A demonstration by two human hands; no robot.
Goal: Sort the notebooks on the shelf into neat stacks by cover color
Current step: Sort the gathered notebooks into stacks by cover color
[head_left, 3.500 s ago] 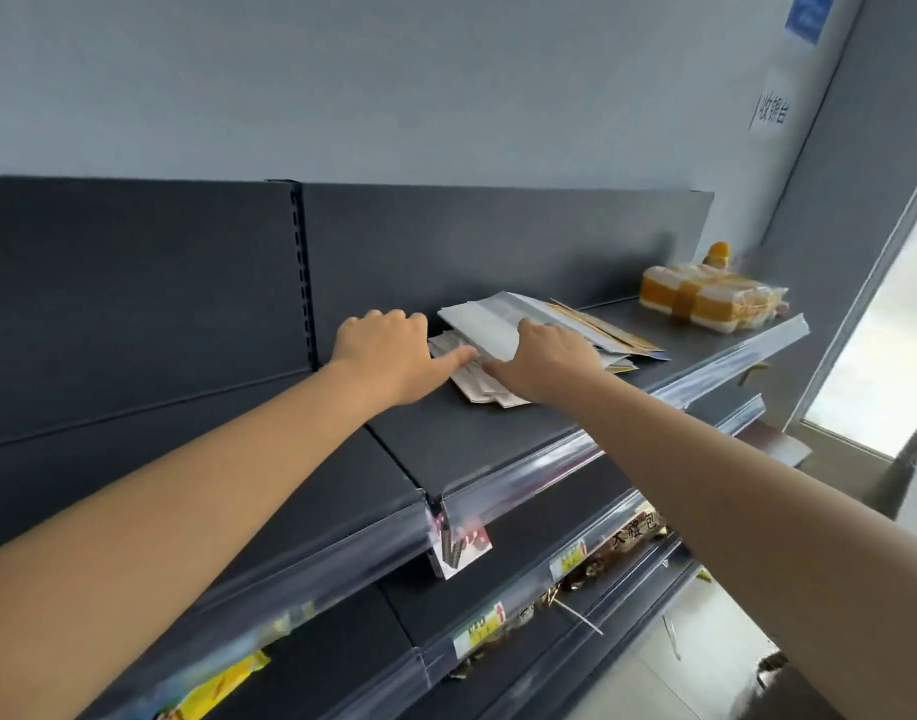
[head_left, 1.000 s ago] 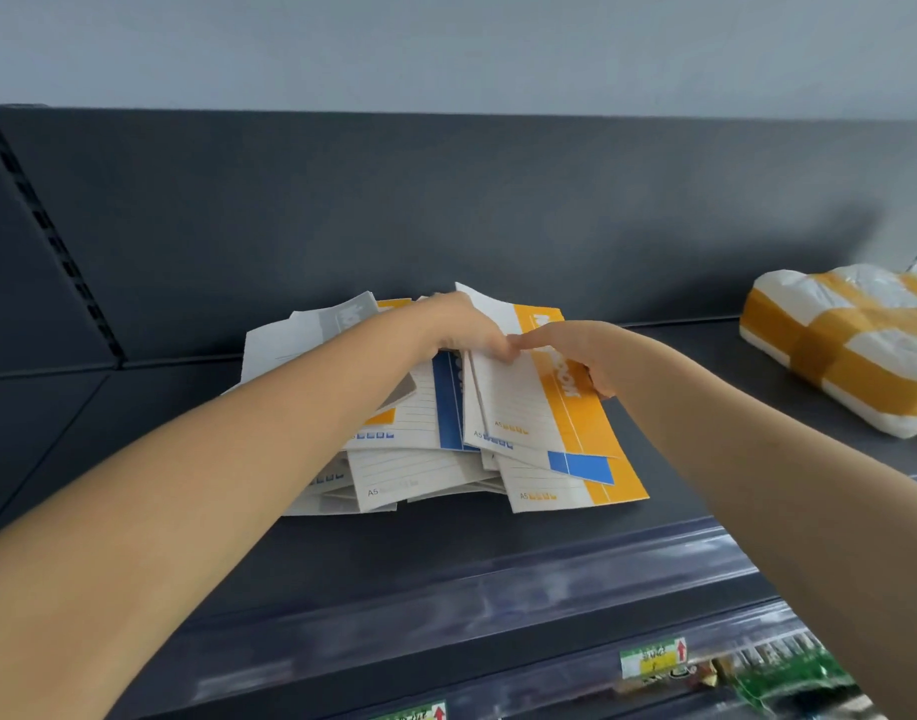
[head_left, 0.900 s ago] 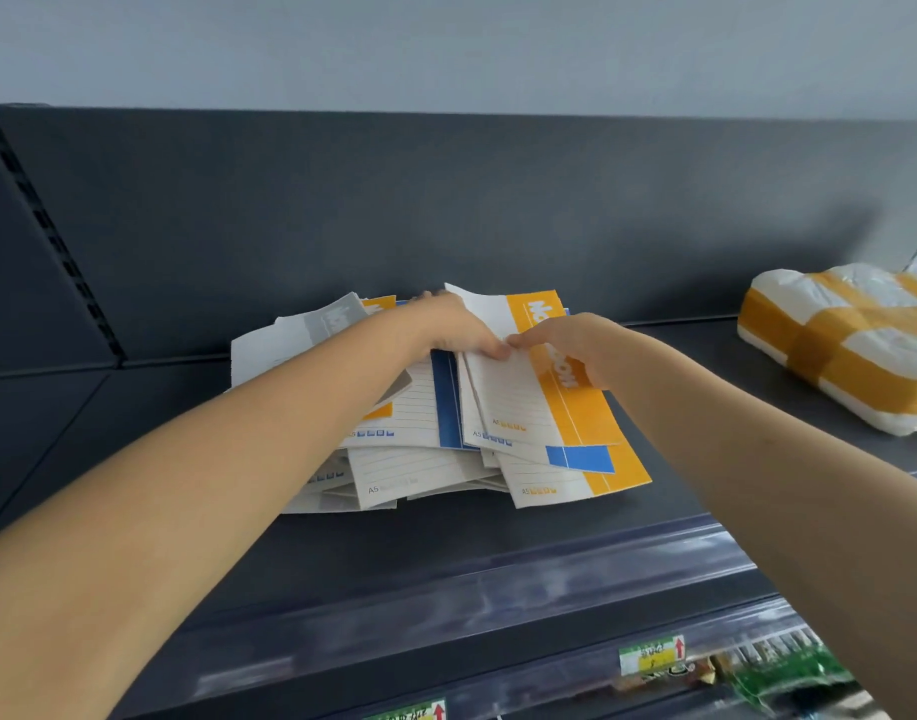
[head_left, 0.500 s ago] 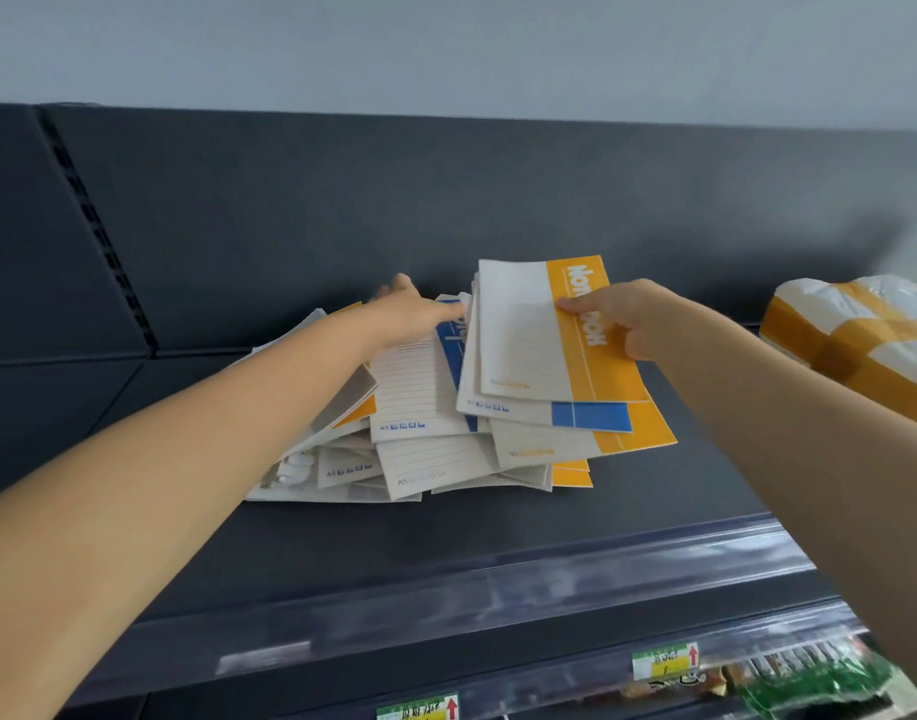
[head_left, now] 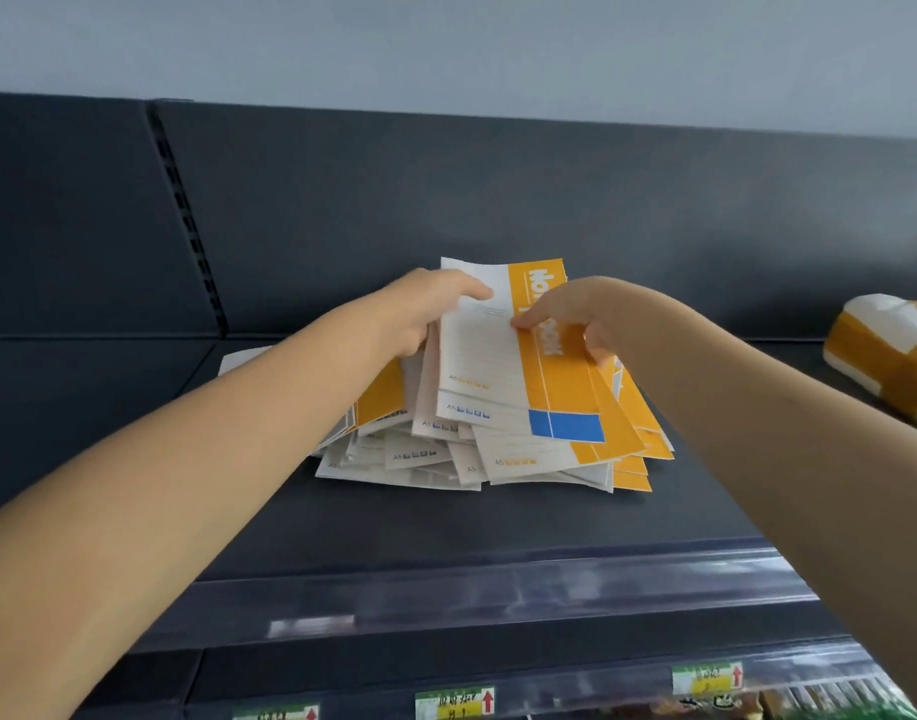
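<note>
A messy pile of notebooks lies on the dark shelf, with white covers carrying orange or blue bands. The top orange notebook is tilted up off the pile. My right hand pinches it at its orange band, thumb on the cover. My left hand grips the upper left edge of the raised notebooks, thumb on top. A blue-banded notebook shows just beneath the top one. Several orange edges stick out at the pile's right side.
A wrapped orange-and-white package lies on the shelf at the far right. The shelf's clear price rail runs along the front edge. Price tags and goods sit on the lower shelf. The dark back panel stands close behind the pile.
Both hands have lifted the upper notebooks steeper off the pile. My left hand moved from the pile's middle onto the top notebook's left edge; my right hand keeps its hold.
</note>
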